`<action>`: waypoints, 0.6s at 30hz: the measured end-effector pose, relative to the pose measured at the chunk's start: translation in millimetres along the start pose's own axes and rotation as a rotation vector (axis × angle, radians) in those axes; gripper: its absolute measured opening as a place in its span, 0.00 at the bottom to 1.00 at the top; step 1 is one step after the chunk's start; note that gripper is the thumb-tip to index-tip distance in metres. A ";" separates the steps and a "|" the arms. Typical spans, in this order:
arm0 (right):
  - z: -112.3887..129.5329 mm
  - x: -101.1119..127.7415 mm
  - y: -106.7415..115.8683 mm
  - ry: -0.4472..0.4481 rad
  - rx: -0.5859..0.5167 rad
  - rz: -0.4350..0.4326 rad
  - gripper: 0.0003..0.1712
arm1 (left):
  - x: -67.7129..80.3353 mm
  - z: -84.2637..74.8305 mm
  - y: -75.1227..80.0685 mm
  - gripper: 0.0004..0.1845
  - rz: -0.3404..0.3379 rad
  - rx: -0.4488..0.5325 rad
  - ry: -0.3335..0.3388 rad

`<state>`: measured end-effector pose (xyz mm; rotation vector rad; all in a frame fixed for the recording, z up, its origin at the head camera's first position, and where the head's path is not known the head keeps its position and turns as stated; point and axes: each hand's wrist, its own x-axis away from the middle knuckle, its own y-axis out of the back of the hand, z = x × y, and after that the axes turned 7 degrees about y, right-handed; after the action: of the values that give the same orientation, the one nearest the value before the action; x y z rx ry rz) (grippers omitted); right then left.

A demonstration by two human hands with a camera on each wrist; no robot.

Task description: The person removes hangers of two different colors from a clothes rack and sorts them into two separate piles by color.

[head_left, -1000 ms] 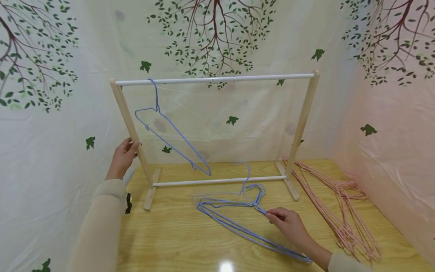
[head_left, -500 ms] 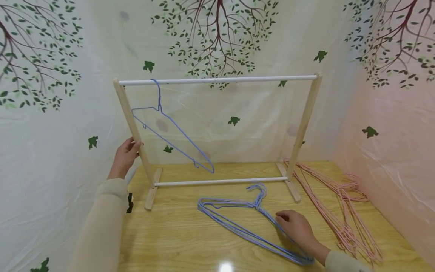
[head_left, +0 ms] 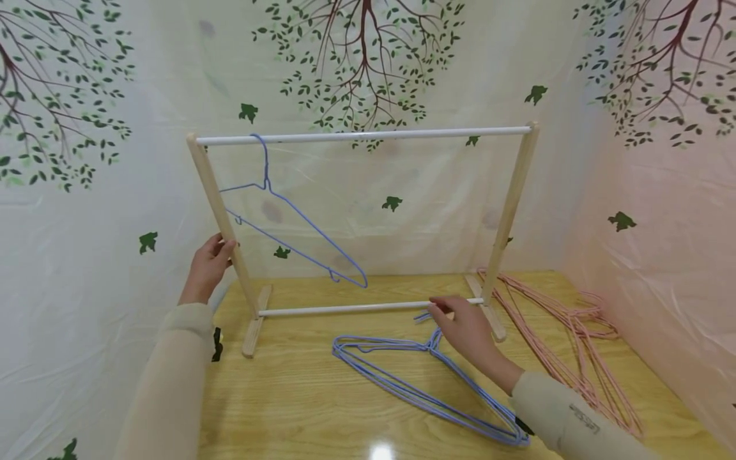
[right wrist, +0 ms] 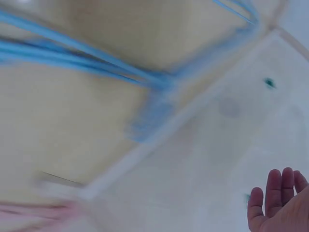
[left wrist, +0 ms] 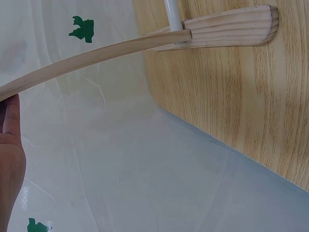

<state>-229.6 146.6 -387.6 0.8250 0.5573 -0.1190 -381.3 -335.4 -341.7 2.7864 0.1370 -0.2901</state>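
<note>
My left hand (head_left: 209, 265) holds the left upright of a wooden rack (head_left: 214, 191), its thumb in front and its other fingers partly hidden behind. In the left wrist view, fingers (left wrist: 12, 118) lie against the same post (left wrist: 96, 57). One blue hanger (head_left: 310, 223) hangs by its hook from the white top bar (head_left: 368, 135), and its left end passes behind the post. Several more blue hangers (head_left: 402, 388) lie stacked on the table. Over their hooks hovers my right hand (head_left: 468, 329), hiding part of them; the right wrist view shows its fingers (right wrist: 273, 191) extended, holding nothing.
A bundle of pink hangers (head_left: 581, 345) lies on the wood-grain table (head_left: 276, 396) at the right, beside the rack's right foot (head_left: 494, 319). The white lower bar (head_left: 345, 308) runs behind the blue stack. A leaf-patterned sheet (head_left: 448, 211) closes off the back and sides.
The raised hanger of the stack has dropped flat onto the others. My right hand has left their shoulder and moved up to the hooks. The hanging hanger has swung slightly on the bar.
</note>
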 end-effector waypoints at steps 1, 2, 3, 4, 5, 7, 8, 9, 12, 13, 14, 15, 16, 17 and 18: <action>10.6 -12.1 -1.0 0.023 -0.013 -0.006 0.18 | -0.2 0.3 0.4 0.29 -0.001 0.006 0.003; 21.0 -24.0 -2.7 0.043 -0.023 -0.013 0.18 | -0.5 0.9 0.8 0.29 -0.001 0.014 0.000; 31.9 -35.4 -4.3 0.061 -0.035 -0.018 0.19 | -1.7 3.3 0.8 0.29 -0.006 0.058 -0.002; 42.4 -46.8 -6.5 0.085 -0.048 -0.022 0.20 | -2.9 5.0 1.2 0.29 -0.006 0.067 -0.004; 52.5 -57.8 -9.0 0.099 -0.057 -0.021 0.22 | -3.4 5.6 1.2 0.30 -0.005 0.074 -0.007; 72.1 -77.3 -14.7 0.115 -0.065 -0.018 0.23 | -5.1 7.2 1.6 0.30 -0.001 0.072 -0.014; 81.3 -85.9 -17.7 0.122 -0.069 -0.015 0.24 | -5.8 7.2 1.5 0.30 0.002 0.066 -0.012; 89.8 -93.7 -21.0 0.129 -0.063 -0.013 0.25 | -6.7 7.3 1.6 0.30 0.000 0.059 -0.007; 112.1 -113.1 -30.8 0.133 -0.052 0.009 0.27 | -9.1 7.0 1.7 0.30 0.007 -0.007 0.002; 118.6 -118.3 -33.8 0.132 -0.052 0.018 0.28 | -9.4 6.5 1.5 0.30 0.005 -0.016 0.008; 124.2 -123.1 -37.1 0.129 -0.050 0.026 0.28 | -9.6 6.2 1.5 0.30 0.007 -0.020 0.013; 128.8 -127.5 -40.4 0.126 -0.043 0.034 0.29 | -10.0 6.3 1.6 0.30 0.009 -0.022 0.016; 133.0 -131.4 -43.5 0.124 -0.038 0.042 0.29 | -10.1 6.1 1.5 0.29 0.010 -0.022 0.020; 136.6 -134.7 -46.3 0.123 -0.034 0.049 0.28 | -10.3 6.1 1.6 0.29 0.013 -0.019 0.021; 139.4 -137.4 -49.2 0.122 -0.029 0.052 0.28 | -10.5 6.2 1.6 0.29 0.014 -0.018 0.022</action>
<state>-302.8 -3.1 -273.7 0.8216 0.6505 -0.0124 -392.4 -339.7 -344.6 2.7726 0.1244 -0.2535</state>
